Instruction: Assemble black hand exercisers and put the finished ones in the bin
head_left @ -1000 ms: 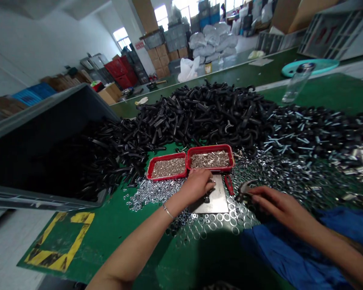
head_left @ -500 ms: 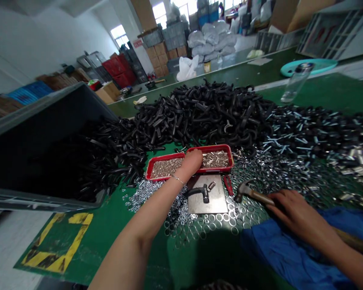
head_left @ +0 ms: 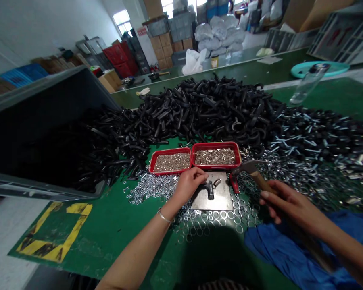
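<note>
My left hand (head_left: pixel 190 184) is over the left edge of a metal plate (head_left: pixel 213 204), thumb and fingers pinched together; whatever is between them is too small to make out. Just below the fingertips lies a black curved plastic part (head_left: pixel 211 192) with a T-shaped end. A small silver sleeve (head_left: pixel 217 182) rests beside it on the plate. My right hand (head_left: pixel 290 203) is wrapped round the wooden handle of a claw hammer (head_left: pixel 259 181), its head raised right of the plate. Under the hammer head lies a red-handled screwdriver (head_left: pixel 234 183).
Two red trays, one with tiny metal pieces (head_left: pixel 172 162) and one with pins (head_left: pixel 214 157), stand behind the plate. Loose rings (head_left: pixel 220 219) surround it. Black parts (head_left: pixel 199 104) are heaped behind, beside a grey crate (head_left: pixel 87 86). Blue cloth (head_left: pixel 269 245) lies front right.
My left hand has come out of the right red tray, back toward me to the black part on the plate. My right hand has lifted the hammer off the table.
</note>
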The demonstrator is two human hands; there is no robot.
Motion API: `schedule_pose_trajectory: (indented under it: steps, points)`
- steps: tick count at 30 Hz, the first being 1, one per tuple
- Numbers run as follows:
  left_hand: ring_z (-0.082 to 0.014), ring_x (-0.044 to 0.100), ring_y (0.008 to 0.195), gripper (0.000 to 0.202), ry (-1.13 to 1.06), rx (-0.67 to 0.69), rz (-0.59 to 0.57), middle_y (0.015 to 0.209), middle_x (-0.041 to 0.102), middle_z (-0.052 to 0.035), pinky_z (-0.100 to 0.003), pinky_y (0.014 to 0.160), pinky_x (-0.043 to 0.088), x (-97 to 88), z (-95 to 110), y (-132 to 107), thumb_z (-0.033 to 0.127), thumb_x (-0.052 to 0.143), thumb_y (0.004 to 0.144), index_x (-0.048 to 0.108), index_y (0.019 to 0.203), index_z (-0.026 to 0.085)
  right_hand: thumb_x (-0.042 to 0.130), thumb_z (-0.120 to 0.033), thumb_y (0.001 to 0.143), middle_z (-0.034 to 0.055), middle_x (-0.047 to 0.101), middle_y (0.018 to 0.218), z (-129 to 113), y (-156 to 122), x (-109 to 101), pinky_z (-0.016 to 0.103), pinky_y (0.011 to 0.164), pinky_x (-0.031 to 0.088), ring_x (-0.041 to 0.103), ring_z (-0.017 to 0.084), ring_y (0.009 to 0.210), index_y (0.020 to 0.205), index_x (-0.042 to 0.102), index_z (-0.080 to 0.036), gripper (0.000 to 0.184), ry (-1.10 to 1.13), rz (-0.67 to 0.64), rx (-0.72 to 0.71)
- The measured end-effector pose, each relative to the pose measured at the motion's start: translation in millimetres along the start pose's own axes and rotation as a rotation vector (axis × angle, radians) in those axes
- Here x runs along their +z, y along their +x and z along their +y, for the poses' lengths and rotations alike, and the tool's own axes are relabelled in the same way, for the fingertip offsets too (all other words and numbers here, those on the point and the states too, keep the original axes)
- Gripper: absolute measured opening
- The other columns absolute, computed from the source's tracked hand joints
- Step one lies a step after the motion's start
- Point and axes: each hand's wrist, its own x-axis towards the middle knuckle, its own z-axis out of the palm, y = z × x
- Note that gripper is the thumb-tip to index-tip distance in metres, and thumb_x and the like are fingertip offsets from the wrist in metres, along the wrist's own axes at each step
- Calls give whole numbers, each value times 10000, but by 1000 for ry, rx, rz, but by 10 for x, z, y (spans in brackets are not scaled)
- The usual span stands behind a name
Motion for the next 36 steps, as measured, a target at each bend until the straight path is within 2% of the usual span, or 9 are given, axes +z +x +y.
schedule_pose_trajectory:
  steps: [7, 18, 22, 24, 26, 29, 32, 34, 36]
  points:
    - [-170, 608, 776, 160, 255, 57, 39, 799, 661, -24, -290, 739, 446, 186, -114, 23, 290, 659, 880, 647, 777, 168, 635, -558, 866, -7, 627, 785, -75, 102, 340, 198, 378, 423, 494, 86, 488, 1083, 525, -225, 412, 47, -42, -54]
    - [-181, 591, 796, 202, 404, 97, 76, 793, 639, -32, -298, 758, 429, 296, -169, -9, 289, 610, 925, 612, 767, 163, 607, -551, 885, 8, 650, 821, 104, 113, 304, 215, 376, 438, 508, 100, 494, 1116, 521, -219, 413, 3, -84, -30]
    - [-216, 579, 873, 237, 635, 257, -8, 855, 633, -63, -363, 844, 431, 282, -112, -9, 333, 557, 959, 616, 814, 156, 549, -552, 917, 20, 673, 820, 137, 131, 288, 241, 386, 456, 546, 127, 497, 1154, 531, -222, 407, -106, -80, -51]
    - [-241, 575, 942, 253, 743, 371, -104, 912, 637, -81, -413, 912, 415, 252, -74, -22, 357, 517, 977, 630, 877, 154, 502, -533, 947, 37, 697, 826, 120, 129, 274, 276, 437, 497, 595, 159, 530, 1212, 545, -225, 409, -269, -61, -100]
    - [-278, 560, 1047, 332, 749, 389, -127, 1048, 635, -108, -460, 970, 403, 209, -54, -58, 457, 563, 940, 626, 1052, 150, 481, -481, 972, 77, 728, 985, 79, 101, 264, 339, 604, 571, 685, 214, 710, 1318, 536, -241, 425, -465, -6, -243]
    - [-346, 497, 1188, 875, 651, 299, -87, 1261, 571, -153, -523, 1032, 388, 147, -71, -158, 617, 731, 746, 415, 1404, 134, 474, -349, 993, 92, 625, 1335, -17, 27, 282, 409, 916, 537, 652, 268, 1108, 1493, 407, -308, 506, -653, 78, -554]
    - [-350, 508, 1182, 1009, 565, 247, -140, 1240, 591, -133, -532, 1038, 403, 121, -113, -257, 525, 785, 729, 259, 1504, 151, 424, -226, 988, 94, 670, 1206, -100, 3, 342, 353, 794, 564, 692, 234, 964, 1541, 341, -342, 571, -800, 64, -687]
    - [-351, 518, 1179, 978, 537, 238, -156, 1214, 607, -120, -534, 1040, 410, 124, -132, -293, 459, 786, 748, 248, 1510, 168, 410, -187, 970, 77, 700, 1024, -113, 44, 379, 310, 643, 556, 697, 203, 754, 1534, 358, -360, 592, -927, 9, -646]
    - [-356, 525, 1177, 994, 531, 239, -158, 1210, 610, -121, -543, 1040, 414, 126, -145, -309, 441, 793, 746, 229, 1518, 170, 409, -200, 975, 68, 709, 1028, -80, 114, 387, 308, 642, 560, 703, 200, 744, 1536, 347, -375, 591, -976, -58, -586]
